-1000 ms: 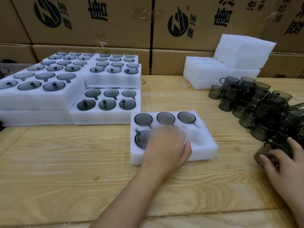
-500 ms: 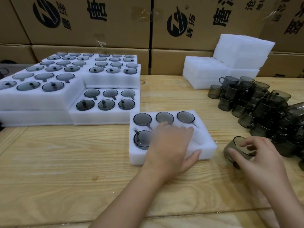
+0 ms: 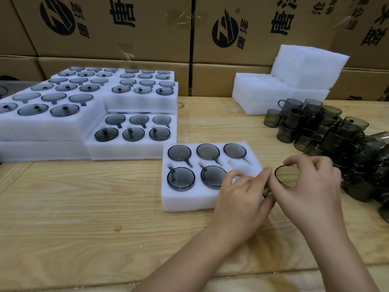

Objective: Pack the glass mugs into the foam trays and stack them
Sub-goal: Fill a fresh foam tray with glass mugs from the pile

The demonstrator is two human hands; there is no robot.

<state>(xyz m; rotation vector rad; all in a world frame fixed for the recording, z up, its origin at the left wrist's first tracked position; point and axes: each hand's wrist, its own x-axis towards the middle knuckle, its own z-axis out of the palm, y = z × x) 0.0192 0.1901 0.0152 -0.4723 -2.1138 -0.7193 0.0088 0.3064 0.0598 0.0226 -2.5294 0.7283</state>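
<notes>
Foam tray (image 3: pixel 185 202), 5 mugs (image 3: pixel 181 179); 1 mug (image 3: pixel 286 175) in right hand (image 3: pixel 311 186) pinch; left hand (image 3: pixel 242 197) slack on tray.

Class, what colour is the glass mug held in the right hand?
The mug is smoky grey and see-through; the head view shows it.

A pale wooden table (image 3: pixel 84 218) with strong grain fills the near ground and runs to a far wall of brown cardboard boxes (image 3: pixel 210 81), stacked in two rows across the whole width. The upper boxes bear round black logos (image 3: pixel 225 31) and large black Chinese characters (image 3: pixel 122 14), and strips of clear tape (image 3: pixel 181 16) shine on their faces.
</notes>
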